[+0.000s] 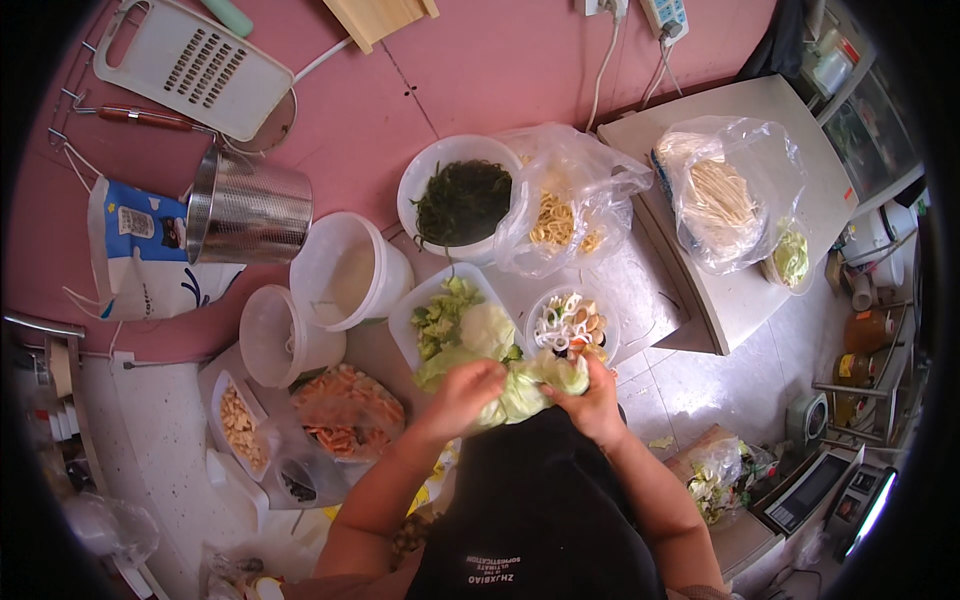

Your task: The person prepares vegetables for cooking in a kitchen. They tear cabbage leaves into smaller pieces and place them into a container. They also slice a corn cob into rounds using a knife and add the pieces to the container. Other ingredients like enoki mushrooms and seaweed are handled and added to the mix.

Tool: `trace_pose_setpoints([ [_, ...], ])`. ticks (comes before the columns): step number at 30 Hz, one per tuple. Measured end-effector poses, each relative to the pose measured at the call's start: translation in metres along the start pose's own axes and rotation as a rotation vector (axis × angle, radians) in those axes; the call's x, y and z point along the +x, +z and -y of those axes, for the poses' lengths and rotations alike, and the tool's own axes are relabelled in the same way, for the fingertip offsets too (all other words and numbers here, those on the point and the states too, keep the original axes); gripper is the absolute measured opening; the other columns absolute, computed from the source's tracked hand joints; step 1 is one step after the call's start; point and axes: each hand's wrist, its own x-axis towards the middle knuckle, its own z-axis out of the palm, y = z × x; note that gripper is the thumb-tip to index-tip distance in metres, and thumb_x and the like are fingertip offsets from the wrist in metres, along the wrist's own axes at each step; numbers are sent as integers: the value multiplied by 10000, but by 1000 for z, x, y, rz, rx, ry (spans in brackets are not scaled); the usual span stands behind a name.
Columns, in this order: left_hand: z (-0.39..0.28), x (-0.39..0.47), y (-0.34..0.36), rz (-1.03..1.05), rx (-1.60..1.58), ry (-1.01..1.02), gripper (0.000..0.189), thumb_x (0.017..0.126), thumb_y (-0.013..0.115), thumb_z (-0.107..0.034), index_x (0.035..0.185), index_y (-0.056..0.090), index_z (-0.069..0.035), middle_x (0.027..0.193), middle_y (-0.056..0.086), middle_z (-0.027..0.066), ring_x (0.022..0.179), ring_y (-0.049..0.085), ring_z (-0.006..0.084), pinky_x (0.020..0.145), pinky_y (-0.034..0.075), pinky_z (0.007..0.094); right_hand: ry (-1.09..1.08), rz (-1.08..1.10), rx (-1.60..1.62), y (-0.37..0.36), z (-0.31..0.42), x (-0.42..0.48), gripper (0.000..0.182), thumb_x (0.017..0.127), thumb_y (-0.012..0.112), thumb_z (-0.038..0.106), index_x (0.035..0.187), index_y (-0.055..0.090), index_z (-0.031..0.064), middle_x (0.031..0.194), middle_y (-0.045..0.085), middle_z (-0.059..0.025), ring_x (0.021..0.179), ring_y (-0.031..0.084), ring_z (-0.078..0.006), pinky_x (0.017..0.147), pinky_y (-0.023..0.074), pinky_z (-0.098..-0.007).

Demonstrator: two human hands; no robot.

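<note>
My left hand (471,391) grips pale green cabbage leaves (519,396) in front of a black apron (532,495). Opposite it, my right hand (594,401) pinches the curled end of the same leaves. Just beyond the left hand is a white plastic tub (400,319) with broccoli florets (439,315) and a pale cabbage piece (486,330). Near the right fingers stands a clear round bowl (611,322) holding white ring-shaped pieces (568,319) and other mixed food. The fingers hide part of the leaves.
Dark green seaweed strips (461,202) fill a white bowl behind, beside a plastic bag of noodles (555,221). Bagged enoki-like strands (716,195) lie on a side table (817,142). Leftward are white buckets (390,262), orange pieces (349,412) in plastic and a perforated steel basket (259,206).
</note>
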Motion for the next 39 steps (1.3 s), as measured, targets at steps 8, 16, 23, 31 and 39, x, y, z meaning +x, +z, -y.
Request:
trace_pose_setpoints([
  [8, 34, -3, -5, -172, -248, -70, 104, 918, 549, -127, 906, 581, -29, 852, 597, 20, 772, 572, 95, 684, 479, 255, -253, -189, 2, -5, -10, -56, 371, 738, 731, -16, 1004, 480, 47, 919, 627, -82, 881, 635, -224, 769, 515, -341],
  [16, 28, -4, -51, -361, -433, 38, 143, 927, 557, -173, 923, 563, -31, 898, 610, 48, 821, 577, 104, 738, 482, 259, 144, -242, 306, -58, -14, 16, 618, 827, 600, 3, 1342, 264, 70, 1203, 481, -130, 1100, 506, -230, 920, 440, -360],
  [23, 24, -22, -22, -292, -726, -15, 93, 948, 492, -138, 1006, 522, -72, 1042, 597, 83, 955, 591, 199, 865, 476, 353, 139, -249, -37, -55, -34, -3, 384, 871, 590, 93, 1222, 460, 7, 1089, 561, -125, 1041, 543, -211, 876, 450, -319],
  [31, 44, -17, -24, -457, -641, 121, 69, 936, 526, -127, 983, 504, -82, 981, 583, 55, 919, 592, 177, 802, 505, 346, 121, -483, -324, -35, -56, -10, 240, 845, 627, 127, 1035, 565, -5, 842, 639, -114, 772, 610, -187, 677, 487, -309],
  [39, 93, 7, -64, -764, 110, 248, 251, 880, 577, -47, 1119, 504, -73, 1120, 532, 58, 1012, 521, 190, 831, 441, 303, 239, -522, -772, -65, -84, 38, 202, 750, 655, 121, 869, 530, 16, 772, 611, -176, 746, 595, -367, 659, 470, -425],
])
